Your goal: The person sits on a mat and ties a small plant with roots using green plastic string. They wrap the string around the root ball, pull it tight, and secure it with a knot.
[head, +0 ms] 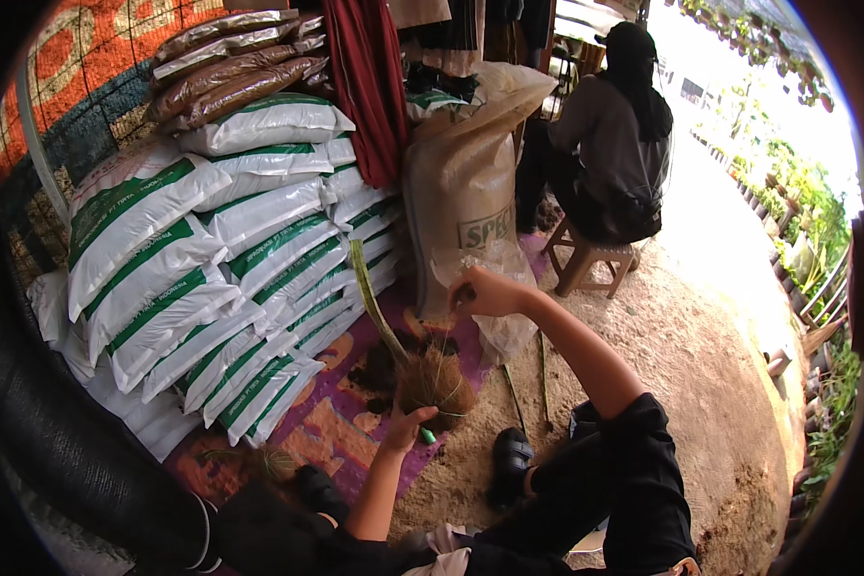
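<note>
A ball of brown coconut fibre [438, 385], bound with thin string, sits low in front of me. My left hand [405, 430] grips its lower left side. From the ball's top a long flat green stalk [374, 309] leans up and to the left. My right hand [486, 294] is raised above and to the right of the ball, with its fingers curled and pinched. Whether it holds a strand of the string is too fine to see. Just below the ball shows a small green object [428, 435]. Dark soil [374, 371] lies behind the ball.
White and green sacks [273, 237] are stacked at the left. A large woven sack [461, 187] stands ahead, with a clear plastic bag [507, 335] near its base. A printed purple sheet [317, 432] covers part of the ground. A person [612, 144] sits on a stool [592, 259].
</note>
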